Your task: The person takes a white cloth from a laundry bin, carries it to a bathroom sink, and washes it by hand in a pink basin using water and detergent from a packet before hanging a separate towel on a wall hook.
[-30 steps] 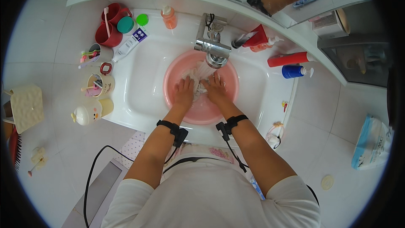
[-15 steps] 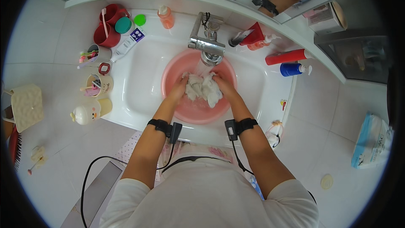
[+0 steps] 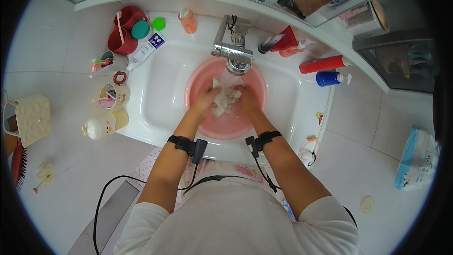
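A pink plastic basin (image 3: 225,132) stands in the white sink (image 3: 155,80), under the chrome faucet (image 3: 237,59). Water runs from the faucet into the basin. Over the basin a crumpled, wet white cloth (image 3: 221,104) is bunched between my hands. My left hand (image 3: 205,98) grips its left side, fingers curled into the folds. On the right side my right hand (image 3: 247,97) is closed on the cloth, its fingertips partly hidden by folds and running water.
Left of the sink stand red cups (image 3: 122,41), a toothpaste tube (image 3: 147,52), brush cups (image 3: 113,61) and a white lidded container (image 3: 98,126). An orange bottle (image 3: 188,21) is behind. On the right lie a red bottle (image 3: 322,64) and blue pump bottle (image 3: 327,78).
My hands have come closer together, the right one moving inward. The cloth between them is bunched smaller than before.
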Available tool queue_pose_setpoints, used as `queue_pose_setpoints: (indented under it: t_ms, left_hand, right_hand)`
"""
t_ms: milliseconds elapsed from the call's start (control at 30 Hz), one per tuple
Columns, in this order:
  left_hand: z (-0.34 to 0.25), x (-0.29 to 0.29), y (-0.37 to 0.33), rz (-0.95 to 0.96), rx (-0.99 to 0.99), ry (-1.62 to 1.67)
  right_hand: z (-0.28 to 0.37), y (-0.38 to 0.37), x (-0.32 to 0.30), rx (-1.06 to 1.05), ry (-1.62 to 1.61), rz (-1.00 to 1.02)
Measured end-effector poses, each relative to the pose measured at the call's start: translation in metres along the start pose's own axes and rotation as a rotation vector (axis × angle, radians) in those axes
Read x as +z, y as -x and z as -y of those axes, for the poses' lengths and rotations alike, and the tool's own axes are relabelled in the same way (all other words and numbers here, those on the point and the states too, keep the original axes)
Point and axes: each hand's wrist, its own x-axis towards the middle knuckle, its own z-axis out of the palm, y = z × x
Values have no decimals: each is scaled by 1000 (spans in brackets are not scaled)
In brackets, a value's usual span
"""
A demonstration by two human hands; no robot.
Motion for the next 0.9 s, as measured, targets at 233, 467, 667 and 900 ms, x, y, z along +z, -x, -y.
queue_pose_setpoints:
  t_ms: [233, 467, 667, 900]
  left_hand:
    - [60, -35, -45, -297, 634, -1099]
    - [49, -13, -37, -150, 543, -1515]
    - [23, -24, -40, -88, 182, 24]
    - [4, -32, -14, 69, 123, 160]
  right_hand:
    - [4, -5, -23, 526, -1233, 123]
    - [32, 15, 15, -89, 80, 157]
    - [17, 6, 28, -81, 196, 64]
    - [12, -8, -30, 373, -880, 331]
